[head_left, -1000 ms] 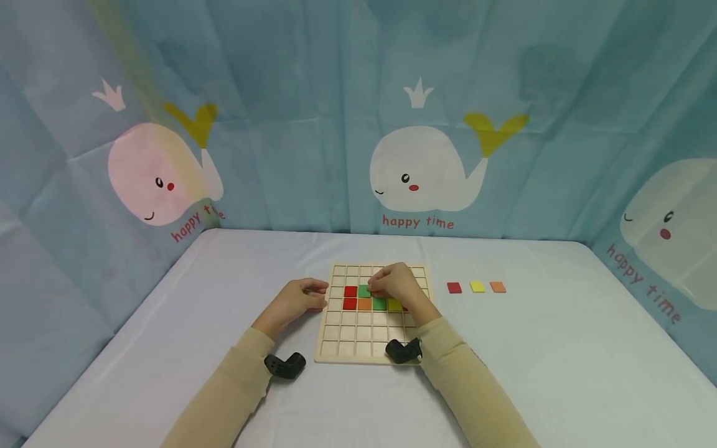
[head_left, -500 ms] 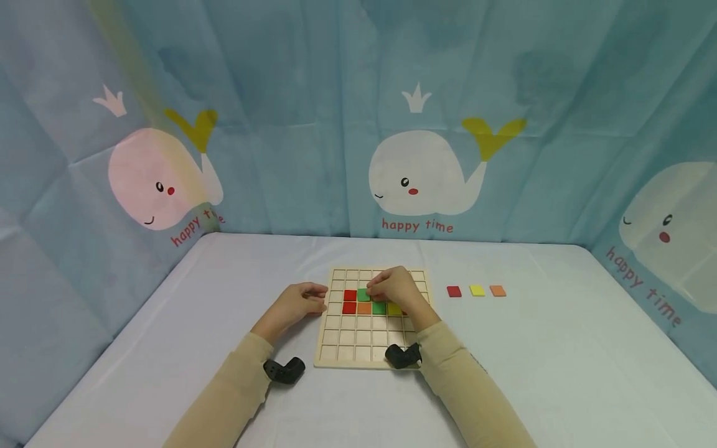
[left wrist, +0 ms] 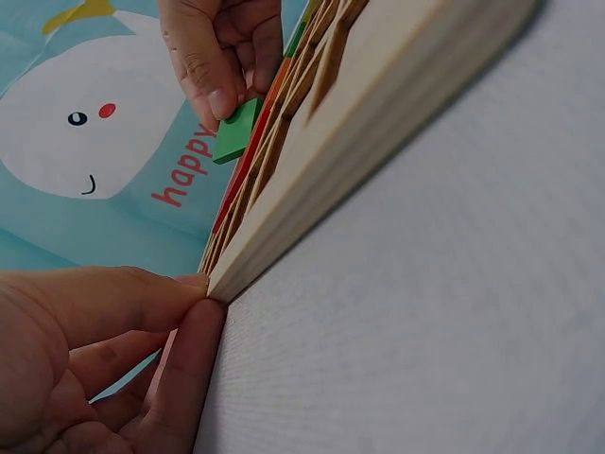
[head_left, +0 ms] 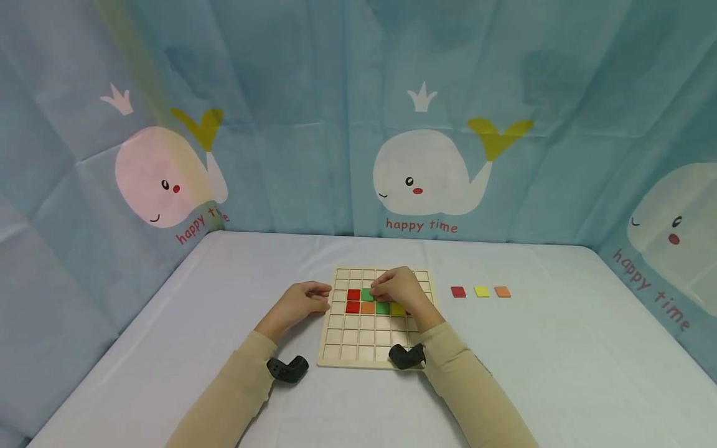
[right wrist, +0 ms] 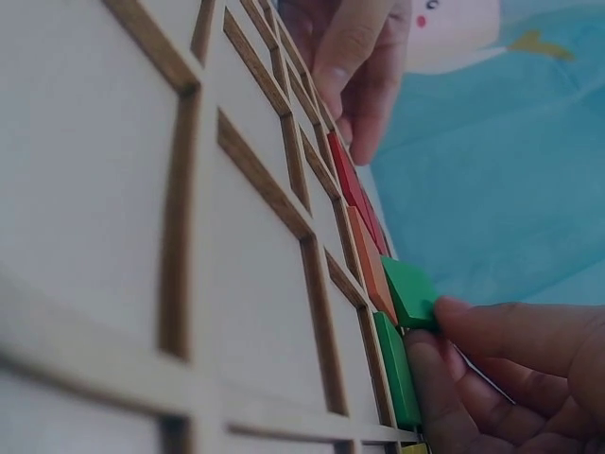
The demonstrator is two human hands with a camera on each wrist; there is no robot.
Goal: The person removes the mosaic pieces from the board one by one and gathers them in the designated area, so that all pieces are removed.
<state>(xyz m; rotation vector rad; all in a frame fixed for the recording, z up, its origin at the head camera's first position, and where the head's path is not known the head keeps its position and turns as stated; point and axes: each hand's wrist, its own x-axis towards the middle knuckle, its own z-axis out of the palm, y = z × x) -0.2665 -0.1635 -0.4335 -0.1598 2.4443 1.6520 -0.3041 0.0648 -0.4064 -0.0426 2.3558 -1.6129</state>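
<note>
My right hand (head_left: 399,289) pinches a green square tile (right wrist: 408,291) between thumb and fingers. The tile sits tilted at a cell of the wooden grid board (head_left: 358,336), beside a red tile (head_left: 354,295). In the left wrist view the green tile (left wrist: 238,130) stands up from the row. My left hand (head_left: 297,305) rests its thumb and fingertips against the board's left edge, thumb and index apart. Below lies a row with a red tile (head_left: 352,307), an orange tile (head_left: 367,308), a second green tile (right wrist: 398,374) and a yellow tile (head_left: 398,309); my right hand covers its far end.
To the right of the board, a dark red tile (head_left: 458,292), a yellow tile (head_left: 482,291) and an orange tile (head_left: 502,292) lie spaced out on the white tablecloth (head_left: 560,336). A blue curtain (head_left: 313,155) with whale prints hangs behind and at both sides.
Both hands keep nearly the same place relative to the board. The whole head view shifts slightly; the green tile stays in my right fingers.
</note>
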